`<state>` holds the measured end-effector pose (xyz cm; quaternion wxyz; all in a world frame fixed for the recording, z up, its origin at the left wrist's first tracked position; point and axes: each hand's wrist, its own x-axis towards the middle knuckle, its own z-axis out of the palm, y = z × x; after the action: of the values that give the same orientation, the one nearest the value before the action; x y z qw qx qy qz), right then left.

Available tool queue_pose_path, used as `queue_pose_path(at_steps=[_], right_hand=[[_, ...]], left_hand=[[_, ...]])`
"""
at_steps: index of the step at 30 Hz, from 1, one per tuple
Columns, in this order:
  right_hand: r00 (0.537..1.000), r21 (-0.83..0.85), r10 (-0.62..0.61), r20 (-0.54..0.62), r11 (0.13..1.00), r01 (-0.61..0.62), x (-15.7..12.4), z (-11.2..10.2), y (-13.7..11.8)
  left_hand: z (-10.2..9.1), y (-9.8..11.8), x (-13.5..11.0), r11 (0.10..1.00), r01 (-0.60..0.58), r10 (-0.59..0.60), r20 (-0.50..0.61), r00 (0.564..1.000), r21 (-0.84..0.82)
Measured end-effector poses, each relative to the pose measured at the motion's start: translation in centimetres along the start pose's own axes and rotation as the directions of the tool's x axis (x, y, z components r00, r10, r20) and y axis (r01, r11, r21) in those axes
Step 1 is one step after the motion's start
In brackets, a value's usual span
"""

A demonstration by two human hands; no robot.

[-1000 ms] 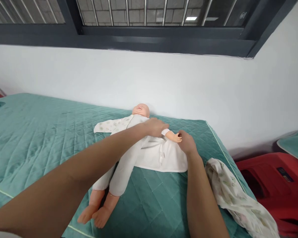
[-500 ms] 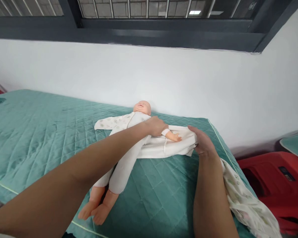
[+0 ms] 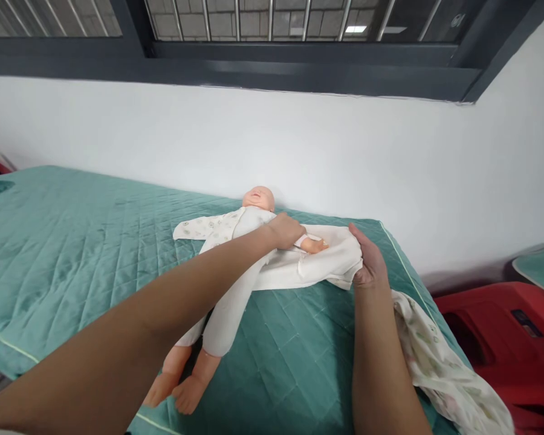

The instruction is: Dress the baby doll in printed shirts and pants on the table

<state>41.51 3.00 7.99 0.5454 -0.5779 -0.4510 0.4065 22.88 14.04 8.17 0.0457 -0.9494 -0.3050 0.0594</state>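
A baby doll [image 3: 236, 266] in a white suit lies on its back on the teal quilted bed [image 3: 72, 241], head toward the wall. My left hand [image 3: 286, 230] is closed around the doll's forearm near the wrist. My right hand [image 3: 368, 261] grips the bunched edge of a white garment [image 3: 317, 266] that lies under and beside the doll's arm. A printed sleeve of the garment [image 3: 199, 228] spreads out on the doll's other side.
A printed cloth [image 3: 439, 368] lies crumpled at the bed's right edge. Red furniture [image 3: 503, 338] stands to the right of the bed. A white wall and a dark window frame [image 3: 299, 66] run behind the bed.
My right hand has lifted the white garment's flap and drawn it up toward the doll's arm, bunching it. My left hand has stayed on the doll's forearm.
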Motion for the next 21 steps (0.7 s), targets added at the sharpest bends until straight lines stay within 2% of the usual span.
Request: queue_pose_path(at_steps=[6,13,16,19,21], right_hand=[[0.999,0.098,0.043,0.034,0.994,-0.046,-0.1,0.3,0.4],[0.997,0.232,0.016,0.074,0.972,-0.033,-1.1,2.7,-1.0],[0.989,0.307,0.029,0.146,0.949,-0.073,-1.4,4.2,-0.9],[0.968,0.380,0.051,0.244,0.914,-0.144,-1.8,6.6,-0.4],[0.963,0.439,0.035,0.269,0.885,-0.154,-2.3,8.3,-0.1]], left_hand=[[0.1,0.1,0.0,0.999,0.024,-0.024,0.001,1.000,0.041],[0.2,0.8,-0.1,0.998,0.062,-0.062,-0.010,0.998,0.022],[0.4,1.2,0.0,0.995,0.092,-0.092,-0.008,0.996,-0.024],[0.6,1.3,0.3,0.987,0.121,-0.124,-0.017,0.992,-0.103],[0.6,0.9,0.2,0.973,0.137,-0.147,-0.040,0.988,-0.185]])
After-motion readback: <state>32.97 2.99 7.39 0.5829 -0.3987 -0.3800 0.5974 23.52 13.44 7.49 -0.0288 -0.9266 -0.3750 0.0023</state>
